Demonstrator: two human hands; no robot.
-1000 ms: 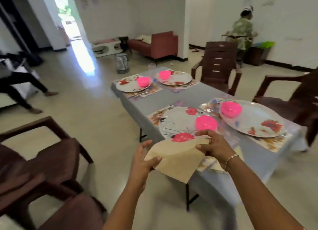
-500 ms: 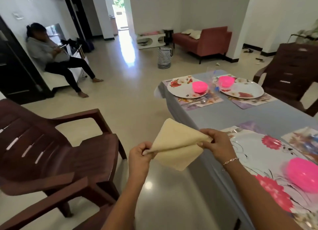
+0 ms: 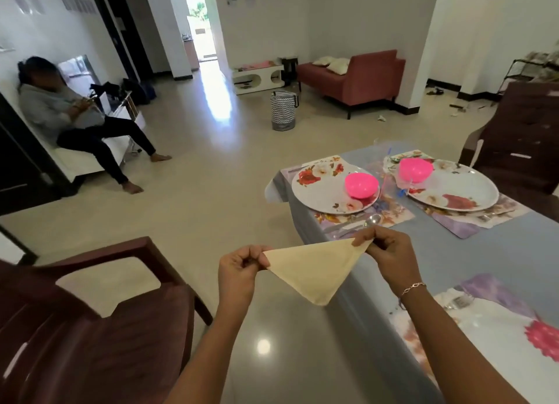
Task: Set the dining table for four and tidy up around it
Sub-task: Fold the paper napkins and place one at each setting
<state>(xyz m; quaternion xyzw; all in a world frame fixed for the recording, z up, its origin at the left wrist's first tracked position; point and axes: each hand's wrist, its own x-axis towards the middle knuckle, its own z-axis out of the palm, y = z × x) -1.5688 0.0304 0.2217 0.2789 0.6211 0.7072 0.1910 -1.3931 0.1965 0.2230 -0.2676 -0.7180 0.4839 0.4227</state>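
Left of the grey surface (image 3: 484, 252), the once-loose cream napkin (image 3: 314, 267) is stretched into a triangle between left hand (image 3: 239, 270) and right hand (image 3: 390, 255), fingers (image 3: 257, 257) clamped on its corners, seemingly ready to place.

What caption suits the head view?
Left hand and right hand pinch a cream triangular napkin by its corners beside the table, near a floral plate holding a pink bowl.

home, sofa (image 3: 354, 76), dining table (image 3: 472, 252) (set)
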